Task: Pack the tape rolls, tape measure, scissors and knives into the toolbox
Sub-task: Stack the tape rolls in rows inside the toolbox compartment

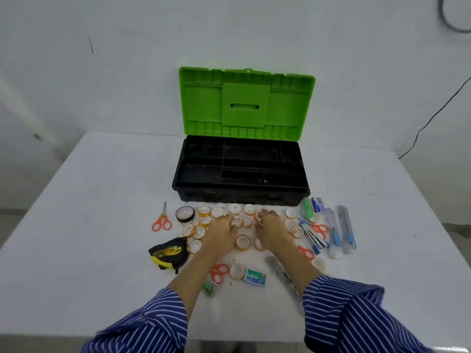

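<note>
The black toolbox [239,186] stands open at the back of the table, green lid [246,103] upright, its tray compartments holding nothing. In front of it lie several small clear tape rolls [217,212] and a black tape roll [184,214]. My left hand [221,231] and my right hand [272,230] lie among the rolls with curled fingers. The right fingertips pinch an orange-cored roll [259,215], and the left fingers curl over a roll [237,221]. A black-and-yellow tape measure [168,252] lies to the left. Orange scissors [161,222] lie further left, another pair [219,272] under my left forearm. Two utility knives [346,229] lie on the right.
More orange scissors [319,229] and blue pens lie right of my right hand. A staple box [254,277] and a green clip packet [209,287] sit near the front. The white table [102,200] meets a white wall behind the toolbox.
</note>
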